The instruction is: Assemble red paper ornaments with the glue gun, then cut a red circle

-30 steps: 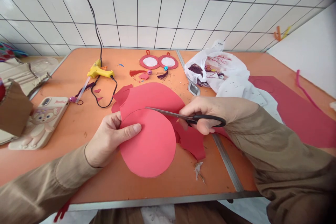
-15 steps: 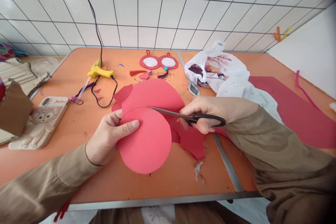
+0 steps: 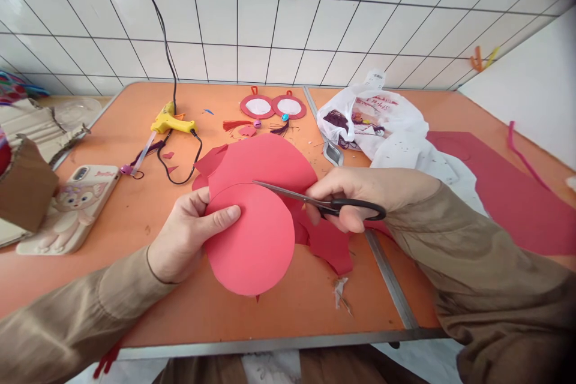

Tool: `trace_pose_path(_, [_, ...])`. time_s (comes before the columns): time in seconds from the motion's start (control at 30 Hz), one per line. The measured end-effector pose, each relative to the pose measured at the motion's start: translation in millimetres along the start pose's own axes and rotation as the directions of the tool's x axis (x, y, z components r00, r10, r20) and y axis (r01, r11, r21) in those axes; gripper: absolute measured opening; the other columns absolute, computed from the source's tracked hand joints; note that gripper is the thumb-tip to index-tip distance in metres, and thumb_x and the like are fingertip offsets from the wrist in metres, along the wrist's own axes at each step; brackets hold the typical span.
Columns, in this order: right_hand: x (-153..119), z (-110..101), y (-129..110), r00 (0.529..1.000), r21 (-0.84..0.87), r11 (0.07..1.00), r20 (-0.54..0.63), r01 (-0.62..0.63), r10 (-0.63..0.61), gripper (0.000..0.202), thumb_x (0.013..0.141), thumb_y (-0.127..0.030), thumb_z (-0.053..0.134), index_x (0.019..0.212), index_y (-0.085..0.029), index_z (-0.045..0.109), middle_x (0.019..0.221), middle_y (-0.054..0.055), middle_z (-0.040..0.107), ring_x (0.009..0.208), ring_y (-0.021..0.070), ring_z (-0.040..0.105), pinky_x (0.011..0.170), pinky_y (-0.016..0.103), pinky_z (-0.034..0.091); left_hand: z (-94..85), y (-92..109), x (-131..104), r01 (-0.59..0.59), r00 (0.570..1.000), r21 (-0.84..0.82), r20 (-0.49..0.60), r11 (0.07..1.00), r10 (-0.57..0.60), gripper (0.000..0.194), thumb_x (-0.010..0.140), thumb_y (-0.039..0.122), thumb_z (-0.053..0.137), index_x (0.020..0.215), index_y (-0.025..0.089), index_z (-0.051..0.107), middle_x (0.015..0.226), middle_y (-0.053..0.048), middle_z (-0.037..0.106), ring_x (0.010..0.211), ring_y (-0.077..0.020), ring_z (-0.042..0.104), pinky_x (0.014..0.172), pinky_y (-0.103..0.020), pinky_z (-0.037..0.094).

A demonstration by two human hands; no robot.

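Note:
Between the thumb and fingers of my left hand [image 3: 191,231] is a sheet of red paper, its round part [image 3: 254,246] toward me and its outer part [image 3: 265,159] behind. My right hand [image 3: 355,198] grips black-handled scissors [image 3: 292,193], fingers in the loops. The blades lie at the top edge of the round part, pointing left, and look nearly closed. Red paper scraps [image 3: 330,246] lie under and beside the sheet on the orange table [image 3: 292,312].
At the left are a yellow glue gun [image 3: 173,120], a phone [image 3: 72,207] and torn cardboard [image 3: 27,183]. Two red-rimmed round pieces [image 3: 289,106] lie at the back. A white plastic bag [image 3: 396,126] and a large red sheet [image 3: 517,192] are at the right.
The hands, paper and scissors are almost where they were. The scissor handles have dipped slightly, and the view has shifted a little.

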State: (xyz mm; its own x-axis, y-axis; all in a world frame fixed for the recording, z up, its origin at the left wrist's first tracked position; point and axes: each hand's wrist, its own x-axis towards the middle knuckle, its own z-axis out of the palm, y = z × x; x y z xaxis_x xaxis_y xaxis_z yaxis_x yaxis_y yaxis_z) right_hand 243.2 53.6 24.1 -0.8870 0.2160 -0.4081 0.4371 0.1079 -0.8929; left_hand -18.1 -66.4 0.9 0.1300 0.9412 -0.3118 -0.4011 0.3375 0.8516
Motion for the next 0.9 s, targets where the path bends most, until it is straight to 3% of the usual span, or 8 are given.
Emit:
trace_pose_path(0.17, [2.5,0.7,-0.2,0.999,-0.018,0.999,0.044,0.032,-0.032,0.072,0.065,-0.075,0.074,0.092,-0.010,0.062,0.064,0.001,0.060,0.051,0.0112,0.057,0.047,0.020,0.041,7.3,1.8,-5.7,0.003,0.998,0.058,-0.069,0.998,0.001,0.019,0.068,0.025,0.088,0.083,0.018,0.080,0.077,-0.006,0.080,0.065,-0.0206,0.074,0.059,-0.026,0.061])
trace_pose_path(0.43, [6.4,5.1,0.4,0.998,0.002,0.999,0.052,0.045,-0.045,0.064,0.068,-0.069,0.076,0.086,-0.010,0.061,0.061,0.002,0.061,0.052,0.0115,0.058,0.046,0.019,0.042,2.6,-4.8,-4.1,-0.044,0.999,0.098,0.034,0.994,0.041,0.013,0.073,0.027,0.085,0.082,0.018,0.080,0.079,-0.005,0.081,0.067,-0.0193,0.074,0.060,-0.025,0.061])
trace_pose_path(0.9, [7.4,8.3,-2.5,0.999,0.005,0.999,0.027,0.046,-0.046,0.066,0.064,-0.071,0.077,0.085,-0.010,0.061,0.066,0.001,0.060,0.053,0.0096,0.056,0.048,0.019,0.042,1.1,-7.3,-6.4,-0.072,0.997,0.133,0.043,0.989,0.066,0.013,0.077,0.028,0.083,0.087,0.019,0.080,0.081,-0.005,0.081,0.070,-0.0193,0.076,0.062,-0.024,0.062])
